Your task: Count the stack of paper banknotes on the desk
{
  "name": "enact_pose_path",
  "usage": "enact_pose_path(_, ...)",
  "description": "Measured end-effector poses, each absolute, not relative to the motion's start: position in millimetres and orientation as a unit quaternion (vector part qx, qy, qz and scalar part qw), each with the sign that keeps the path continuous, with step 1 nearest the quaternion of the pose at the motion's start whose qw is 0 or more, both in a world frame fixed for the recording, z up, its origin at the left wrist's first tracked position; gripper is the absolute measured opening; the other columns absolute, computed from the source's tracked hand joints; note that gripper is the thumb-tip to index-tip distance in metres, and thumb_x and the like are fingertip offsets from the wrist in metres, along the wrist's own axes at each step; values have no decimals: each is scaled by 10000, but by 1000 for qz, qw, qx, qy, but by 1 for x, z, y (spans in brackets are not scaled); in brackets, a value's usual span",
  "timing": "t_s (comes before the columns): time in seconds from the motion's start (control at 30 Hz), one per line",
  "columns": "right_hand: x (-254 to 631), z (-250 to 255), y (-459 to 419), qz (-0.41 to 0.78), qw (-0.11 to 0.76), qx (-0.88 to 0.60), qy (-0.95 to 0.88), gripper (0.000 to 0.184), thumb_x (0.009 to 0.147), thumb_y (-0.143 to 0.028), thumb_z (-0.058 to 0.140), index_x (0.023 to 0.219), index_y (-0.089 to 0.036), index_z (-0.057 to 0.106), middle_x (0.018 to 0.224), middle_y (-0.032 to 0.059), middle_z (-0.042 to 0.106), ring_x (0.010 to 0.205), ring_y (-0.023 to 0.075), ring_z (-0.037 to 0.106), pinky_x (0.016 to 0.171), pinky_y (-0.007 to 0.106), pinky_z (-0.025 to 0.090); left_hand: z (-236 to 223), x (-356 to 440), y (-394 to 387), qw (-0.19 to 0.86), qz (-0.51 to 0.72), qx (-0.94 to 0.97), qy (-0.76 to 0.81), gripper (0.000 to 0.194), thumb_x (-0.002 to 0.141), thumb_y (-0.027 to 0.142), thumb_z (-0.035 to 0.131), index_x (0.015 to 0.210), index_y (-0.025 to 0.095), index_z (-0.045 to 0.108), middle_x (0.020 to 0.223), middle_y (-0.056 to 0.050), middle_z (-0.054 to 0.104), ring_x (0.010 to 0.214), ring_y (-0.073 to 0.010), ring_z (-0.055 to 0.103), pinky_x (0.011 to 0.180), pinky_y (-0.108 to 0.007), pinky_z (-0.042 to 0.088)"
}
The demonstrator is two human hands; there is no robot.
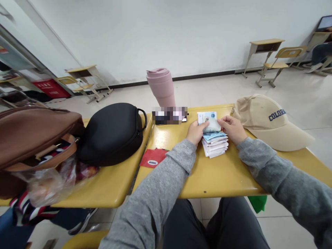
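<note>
Both my hands hold a fanned stack of banknotes [214, 143] over the middle of a yellow desk [223, 173]. My left hand [195, 132] grips the stack from the left, thumb on the top note. My right hand [232, 128] pinches the upper notes from the right, fingers curled. One note stands bent upward between the two hands. Grey sleeves cover both my arms.
A beige cap [269, 121] lies at the right, a pink tumbler [162, 86] stands behind, a red packet [153, 157] lies at the desk's left edge. On the neighbouring desk are a black hard case [111, 133], a brown bag [33, 135] and a plastic bag [49, 183]. Other desks and chairs stand by the walls.
</note>
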State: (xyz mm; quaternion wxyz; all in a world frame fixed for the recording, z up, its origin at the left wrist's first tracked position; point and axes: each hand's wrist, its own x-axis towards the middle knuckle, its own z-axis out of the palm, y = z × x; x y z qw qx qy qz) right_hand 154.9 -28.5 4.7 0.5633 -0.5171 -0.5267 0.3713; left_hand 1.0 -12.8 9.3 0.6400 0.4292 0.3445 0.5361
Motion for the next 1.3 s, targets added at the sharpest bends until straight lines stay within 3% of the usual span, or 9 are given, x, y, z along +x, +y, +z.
enact_pose_path(0.43,154,5,-29,392,578,-493,-520,288,697,-442,645,657,-191,511,483,-45,494,403,74,361,391,224,247,12,0,-11,630,563,406,348,253,701,384,664,695,133,642,671,-27,646,686,-149,588,737,-291,429)
enact_pose_path(0.77,148,18,-41,413,593,-453,-522,315,694,-452,660,638,-191,494,424,-69,400,399,67,329,404,220,234,7,-1,-6,618,567,413,355,265,712,407,641,703,142,650,681,-19,635,708,-155,576,741,-292,423)
enact_pose_path(1.3,149,14,-39,415,580,-445,-542,315,749,-460,618,629,-194,500,395,-67,406,367,67,318,389,228,208,5,-1,-5,620,563,408,364,304,684,444,658,676,142,626,634,-13,622,696,-160,582,709,-290,424)
